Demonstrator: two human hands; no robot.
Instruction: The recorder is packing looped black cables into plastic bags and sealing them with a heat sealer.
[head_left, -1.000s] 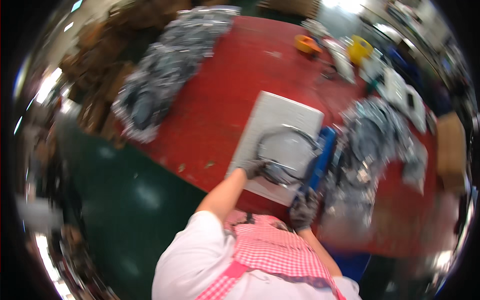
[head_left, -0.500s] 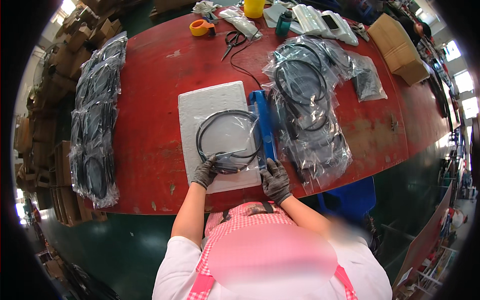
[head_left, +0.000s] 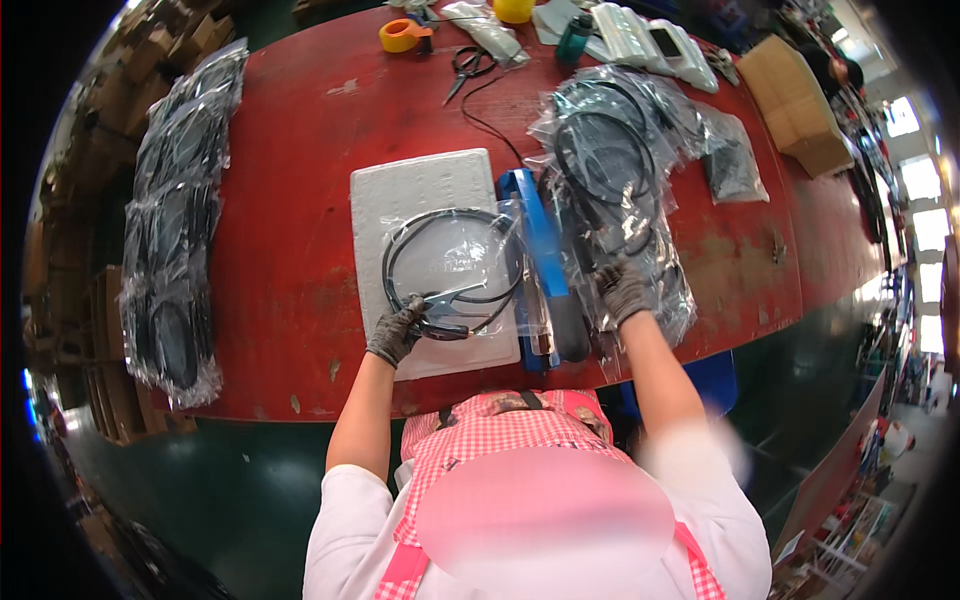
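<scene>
A coiled black cable (head_left: 392, 250) lies in a clear plastic bag on the white foam board (head_left: 385, 185). My left hand (head_left: 397, 332), in a dark glove, is closed on the coil's near left side, next to a metal clamp-like piece (head_left: 455, 297) in the bag. The bag's mouth end reaches over a blue bar-type bag sealer (head_left: 540, 240), whose arm seems raised off its base. Farther right, my gloved right hand (head_left: 622, 290) rests at the pile of bagged cables (head_left: 605, 150), its bent fingers slightly apart.
Flat bagged cables (head_left: 170, 240) are laid in a row along the left table edge. Scissors (head_left: 468, 70), an orange tape dispenser (head_left: 402, 36), a green bottle (head_left: 574, 40) and clear bag rolls (head_left: 650, 45) are at the back. A cardboard box (head_left: 795, 105) stands back right.
My right hand has left the sealer's near end and moved right onto the bagged cables. The sealer arm appears to have risen. My left hand still holds the bagged coil.
</scene>
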